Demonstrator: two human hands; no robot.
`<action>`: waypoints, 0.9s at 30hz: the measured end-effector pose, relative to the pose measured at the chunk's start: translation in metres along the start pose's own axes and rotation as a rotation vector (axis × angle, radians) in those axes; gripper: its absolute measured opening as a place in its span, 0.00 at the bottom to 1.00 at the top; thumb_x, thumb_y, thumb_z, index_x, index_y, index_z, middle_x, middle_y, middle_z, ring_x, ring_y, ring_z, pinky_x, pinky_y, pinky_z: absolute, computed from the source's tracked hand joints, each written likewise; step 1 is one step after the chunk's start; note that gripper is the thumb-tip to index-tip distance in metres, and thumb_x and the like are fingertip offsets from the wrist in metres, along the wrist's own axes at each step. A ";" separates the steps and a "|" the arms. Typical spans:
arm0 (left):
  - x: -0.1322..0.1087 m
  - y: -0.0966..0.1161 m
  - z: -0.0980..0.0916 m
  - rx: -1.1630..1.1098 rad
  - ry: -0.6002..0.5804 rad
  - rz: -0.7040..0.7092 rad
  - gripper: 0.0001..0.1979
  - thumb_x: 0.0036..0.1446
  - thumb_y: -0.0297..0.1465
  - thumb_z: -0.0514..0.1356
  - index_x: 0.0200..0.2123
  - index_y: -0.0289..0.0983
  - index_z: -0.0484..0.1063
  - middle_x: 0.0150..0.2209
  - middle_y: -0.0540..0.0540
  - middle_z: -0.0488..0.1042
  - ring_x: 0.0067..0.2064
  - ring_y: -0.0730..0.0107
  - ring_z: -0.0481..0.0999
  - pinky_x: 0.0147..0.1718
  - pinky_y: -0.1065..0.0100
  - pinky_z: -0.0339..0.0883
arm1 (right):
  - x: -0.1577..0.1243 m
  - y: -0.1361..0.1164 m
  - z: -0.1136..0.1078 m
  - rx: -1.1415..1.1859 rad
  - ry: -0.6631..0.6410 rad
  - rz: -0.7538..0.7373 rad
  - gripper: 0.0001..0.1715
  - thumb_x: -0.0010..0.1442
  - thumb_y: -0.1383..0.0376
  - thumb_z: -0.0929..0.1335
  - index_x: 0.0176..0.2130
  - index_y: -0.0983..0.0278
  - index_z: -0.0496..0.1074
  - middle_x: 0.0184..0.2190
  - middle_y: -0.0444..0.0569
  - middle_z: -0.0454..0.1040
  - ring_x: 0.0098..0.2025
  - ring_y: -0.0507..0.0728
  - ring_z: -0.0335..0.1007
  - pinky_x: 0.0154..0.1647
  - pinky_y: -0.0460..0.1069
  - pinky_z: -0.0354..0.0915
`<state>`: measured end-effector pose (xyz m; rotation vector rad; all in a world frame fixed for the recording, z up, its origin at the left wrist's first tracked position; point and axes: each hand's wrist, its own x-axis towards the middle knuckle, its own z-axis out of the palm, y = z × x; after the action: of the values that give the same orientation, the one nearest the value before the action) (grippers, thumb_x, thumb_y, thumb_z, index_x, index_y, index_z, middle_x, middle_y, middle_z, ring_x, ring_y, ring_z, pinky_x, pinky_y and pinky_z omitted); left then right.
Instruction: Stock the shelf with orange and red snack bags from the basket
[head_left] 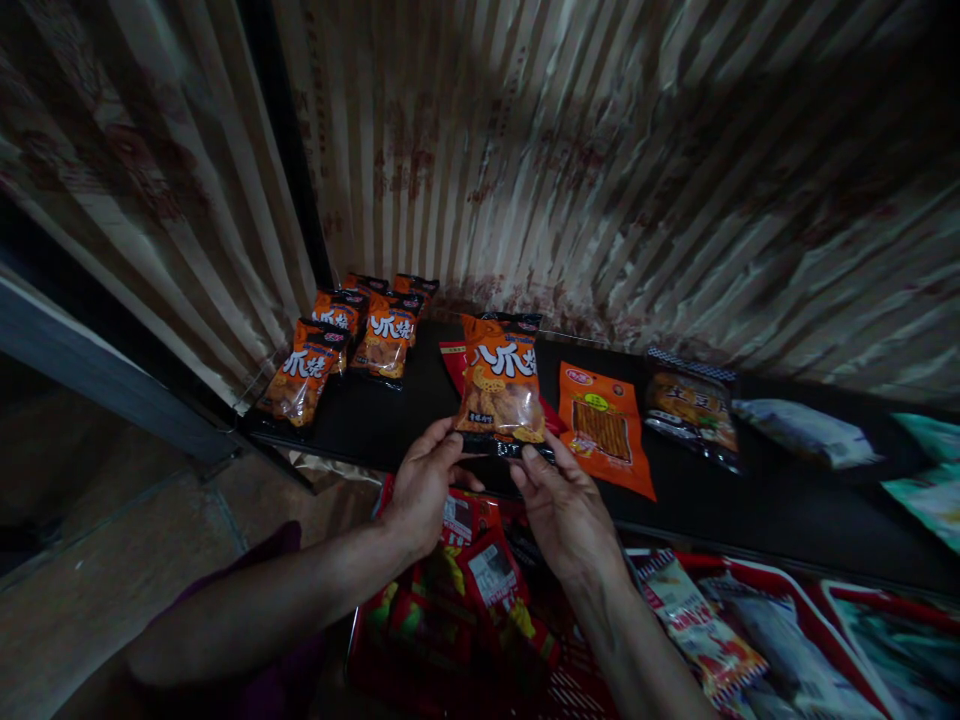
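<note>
Left grip (424, 488): thumb and fingers clamped on lower left corner of an orange-and-black snack bag (502, 385). Right grip (562, 490): pinched on lower right corner, same bag. Bag upright, printed front toward the wearer, at the front edge of a black shelf (431, 410); contact with shelf surface cannot be told.

Directly behind the held bag: red packet (454, 365), mostly hidden. Just right of the right grip: flat orange packet (604, 425) with a window onto brown strips. Further right, in order: dark snack packet (690, 405), white-and-blue bag (806, 432), green-and-white packaging (930, 470).

Left of the left grip, well apart: cluster of matching orange-and-black bags (386, 340), upright, close together.

Below both grips: red basket (577, 690) holding red packets (495, 572). Lower right of the right grip: second red basket (780, 576), mixed bags inside. Beyond the shelf: pleated, printed sheeting (465, 150).
</note>
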<state>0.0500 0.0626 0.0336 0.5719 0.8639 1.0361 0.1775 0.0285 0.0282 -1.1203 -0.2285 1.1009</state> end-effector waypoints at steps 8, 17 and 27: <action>0.000 0.006 0.002 0.060 -0.029 0.027 0.11 0.47 0.30 0.61 0.37 0.35 0.72 0.36 0.47 0.73 0.27 0.76 0.69 0.21 0.74 0.65 | -0.001 -0.003 0.001 0.033 0.035 -0.009 0.27 0.33 0.70 0.79 0.36 0.56 0.76 0.33 0.39 0.79 0.34 0.48 0.75 0.35 0.42 0.72; 0.004 0.004 0.000 0.185 -0.007 0.043 0.13 0.48 0.29 0.60 0.39 0.36 0.71 0.32 0.50 0.71 0.25 0.79 0.67 0.22 0.75 0.63 | 0.000 0.002 -0.001 0.066 -0.023 -0.043 0.26 0.36 0.69 0.79 0.38 0.55 0.76 0.36 0.40 0.79 0.46 0.53 0.74 0.51 0.53 0.70; 0.006 0.004 0.000 0.192 -0.008 0.046 0.12 0.50 0.26 0.58 0.40 0.35 0.71 0.35 0.47 0.73 0.27 0.77 0.68 0.22 0.76 0.64 | 0.001 0.003 -0.001 0.104 0.013 -0.028 0.30 0.32 0.71 0.80 0.38 0.57 0.76 0.35 0.41 0.79 0.40 0.51 0.75 0.49 0.52 0.71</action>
<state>0.0496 0.0693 0.0352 0.7604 0.9533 0.9975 0.1768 0.0294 0.0250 -1.0280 -0.1741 1.0690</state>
